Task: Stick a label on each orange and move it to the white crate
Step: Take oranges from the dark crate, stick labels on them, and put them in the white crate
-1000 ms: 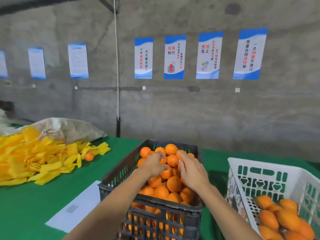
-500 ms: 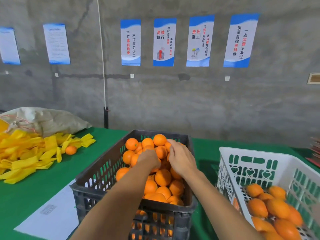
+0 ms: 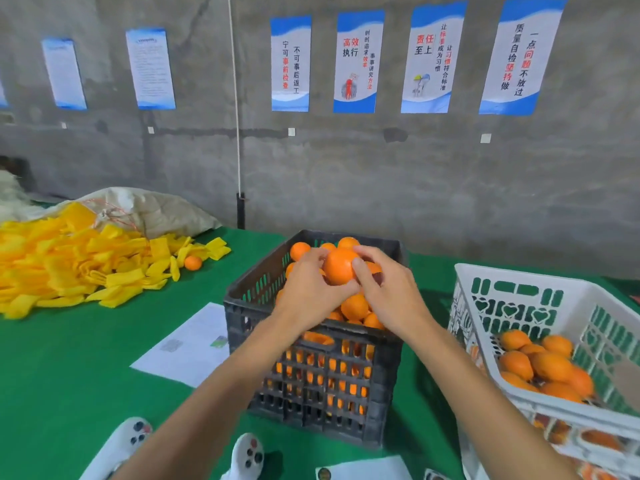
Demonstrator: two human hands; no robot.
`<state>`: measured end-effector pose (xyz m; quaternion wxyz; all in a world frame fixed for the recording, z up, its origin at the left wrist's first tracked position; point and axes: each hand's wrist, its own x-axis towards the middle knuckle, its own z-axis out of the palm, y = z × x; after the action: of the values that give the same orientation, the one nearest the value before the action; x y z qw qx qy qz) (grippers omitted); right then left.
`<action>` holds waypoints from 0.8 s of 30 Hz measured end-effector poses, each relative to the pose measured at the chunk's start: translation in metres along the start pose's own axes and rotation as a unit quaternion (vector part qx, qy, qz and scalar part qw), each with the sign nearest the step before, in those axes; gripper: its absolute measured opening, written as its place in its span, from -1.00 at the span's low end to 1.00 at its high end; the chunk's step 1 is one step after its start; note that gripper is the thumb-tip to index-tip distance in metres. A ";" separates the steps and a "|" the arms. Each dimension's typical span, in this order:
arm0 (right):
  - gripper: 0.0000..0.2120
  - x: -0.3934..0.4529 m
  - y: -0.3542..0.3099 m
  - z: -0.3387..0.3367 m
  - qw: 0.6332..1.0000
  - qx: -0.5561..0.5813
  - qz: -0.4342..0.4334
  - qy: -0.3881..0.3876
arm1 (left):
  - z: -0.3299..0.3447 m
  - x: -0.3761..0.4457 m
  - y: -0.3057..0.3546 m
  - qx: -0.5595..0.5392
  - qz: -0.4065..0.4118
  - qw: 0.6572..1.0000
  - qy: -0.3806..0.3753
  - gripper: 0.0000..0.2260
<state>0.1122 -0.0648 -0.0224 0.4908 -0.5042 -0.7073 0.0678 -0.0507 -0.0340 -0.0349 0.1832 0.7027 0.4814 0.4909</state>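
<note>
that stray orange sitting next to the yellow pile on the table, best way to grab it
Take the stray orange from above and from its right, open side, fingers round its widest middle. It is round, so no side grips better, but the yellow pile crowds its left. Both hands are busy holding another orange over the black crate.

Fruit-packing workshop, seen from a worker's station.

A bare concrete wall carried a row of blue-and-white slogan posters in Chinese and two printed notices. Below it, a green-covered tabletop bore a black plastic crate heaped with oranges, a white crate partly filled with more, a pile of yellow foam sleeves spilling from a sack, and loose printed sheets.
</note>
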 end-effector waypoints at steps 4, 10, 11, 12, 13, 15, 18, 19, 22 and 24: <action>-0.72 -0.070 -0.024 0.003 0.993 0.110 0.005 0.037 | -0.006 -0.084 -0.007 -0.103 0.090 0.990 0.044 -0.30; -0.77 -0.166 -0.012 0.039 0.982 0.184 0.043 0.031 | 0.009 -0.171 -0.051 -0.087 0.053 0.993 0.056 -0.32; -0.77 -0.180 -0.005 0.046 0.980 0.189 0.064 0.014 | 0.014 -0.183 -0.060 -0.094 0.027 0.994 0.039 -0.33; -0.76 -0.192 0.002 0.052 0.978 0.189 0.083 -0.003 | 0.019 -0.194 -0.070 -0.104 -0.004 0.994 0.020 -0.34; -0.75 -0.204 0.010 0.058 0.978 0.186 0.098 -0.020 | 0.023 -0.204 -0.081 -0.117 -0.038 0.992 -0.001 -0.34; -0.76 -0.224 0.027 0.068 0.978 0.163 0.119 -0.048 | 0.029 -0.219 -0.101 -0.145 -0.108 0.982 -0.046 -0.36; -0.73 -0.241 0.053 0.081 0.981 0.077 0.154 -0.087 | 0.034 -0.232 -0.124 -0.173 -0.204 0.959 -0.091 -0.37; -0.72 -0.244 0.061 0.086 0.979 0.039 0.167 -0.109 | 0.035 -0.234 -0.129 -0.176 -0.232 0.952 -0.096 -0.39; -0.73 -0.248 0.078 0.096 0.965 -0.042 0.162 -0.203 | 0.037 -0.241 -0.137 -0.181 -0.295 0.934 -0.091 -0.39; -0.71 -0.251 0.084 0.102 0.956 -0.060 0.138 -0.251 | 0.039 -0.245 -0.138 -0.202 -0.317 0.923 -0.082 -0.34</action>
<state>0.0918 -0.1789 -0.2810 0.2520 -0.5921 -0.7340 0.2172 -0.0990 -0.1707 -0.2788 0.5062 0.4989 0.5530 0.4349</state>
